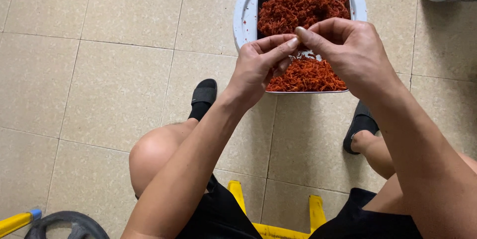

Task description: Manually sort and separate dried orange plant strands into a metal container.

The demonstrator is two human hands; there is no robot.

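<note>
Bare forearms with no sleeves, watch, bracelet or rings, ending in a left hand (261, 65) and a right hand (348, 50) with short, plain, unpainted fingernails. Black shorts (218, 214) covering both thighs, cut well above the bare knees, of a plain dark fabric with no visible pattern or marking. Black open-toed slide sandals with a broad single strap over the instep, the left sandal (203, 97) seen nearly whole, the right sandal (360, 125) partly hidden behind the forearm, both worn without socks.
</note>
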